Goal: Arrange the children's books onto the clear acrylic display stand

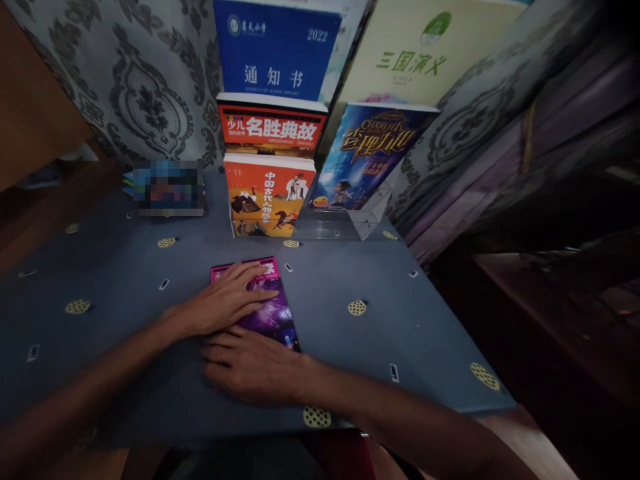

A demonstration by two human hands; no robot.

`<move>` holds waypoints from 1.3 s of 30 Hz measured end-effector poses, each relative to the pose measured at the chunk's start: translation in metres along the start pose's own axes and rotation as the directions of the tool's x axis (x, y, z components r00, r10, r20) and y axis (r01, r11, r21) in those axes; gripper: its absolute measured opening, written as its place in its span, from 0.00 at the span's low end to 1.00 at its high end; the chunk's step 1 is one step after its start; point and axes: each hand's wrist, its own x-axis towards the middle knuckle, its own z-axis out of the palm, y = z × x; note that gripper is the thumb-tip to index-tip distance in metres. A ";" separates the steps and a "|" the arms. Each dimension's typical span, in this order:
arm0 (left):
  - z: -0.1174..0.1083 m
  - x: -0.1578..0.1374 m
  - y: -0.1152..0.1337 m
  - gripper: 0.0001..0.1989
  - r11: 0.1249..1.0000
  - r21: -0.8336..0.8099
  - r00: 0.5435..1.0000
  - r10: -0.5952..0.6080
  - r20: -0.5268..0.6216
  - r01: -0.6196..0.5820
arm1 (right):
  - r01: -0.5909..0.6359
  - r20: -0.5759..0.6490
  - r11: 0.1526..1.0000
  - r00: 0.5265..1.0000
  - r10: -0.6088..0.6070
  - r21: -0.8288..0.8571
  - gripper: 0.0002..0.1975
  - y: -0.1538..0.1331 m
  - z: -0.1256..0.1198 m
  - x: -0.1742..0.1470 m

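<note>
A closed book (270, 313) with a purple, starry cover and a pink top strip lies flat on the table. My left hand (227, 301) rests on its upper part, palm down and fingers spread. Across the lower part lies my right hand (257, 367), its fingers slightly bent and apart, the tips reaching the book's left edge. Both hands touch the book without visibly gripping it. Together they hide much of the cover and its lower left side.
Beyond the book, a clear acrylic stand (340, 227) holds several upright books, including an orange book (270, 197) and a blue Charlie book (370, 160). A pixelated item (167, 189) sits at the back left. The grey tablecloth (360, 360) ends at the right; patterned curtains (150, 87) hang behind.
</note>
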 end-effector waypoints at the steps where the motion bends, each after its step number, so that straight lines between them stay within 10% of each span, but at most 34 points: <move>1: 0.003 0.005 -0.003 0.19 1.000 0.024 1.000 -0.014 -0.010 0.014 | 0.007 -0.012 1.000 1.000 -0.007 -0.007 0.10 0.000 0.001 0.000; 14: 0.026 0.027 -0.037 0.22 0.986 0.099 0.969 -0.111 -0.218 0.136 | -0.090 -0.024 0.972 0.995 0.097 0.216 0.12 0.006 0.000 -0.003; 25: 0.025 0.024 -0.047 0.23 0.991 0.068 0.986 -0.107 -0.129 0.116 | -0.162 -0.148 0.508 0.844 0.516 0.846 0.12 0.075 -0.001 -0.016; 32: 0.024 0.028 -0.040 0.21 0.983 0.093 0.977 -0.142 -0.159 0.158 | -0.198 0.067 0.230 0.875 0.479 0.953 0.15 0.032 -0.012 -0.038; 39: 0.025 0.028 -0.041 0.20 0.981 0.116 0.975 -0.130 -0.177 0.152 | -0.173 0.012 0.324 0.896 0.443 0.930 0.15 -0.002 -0.011 -0.057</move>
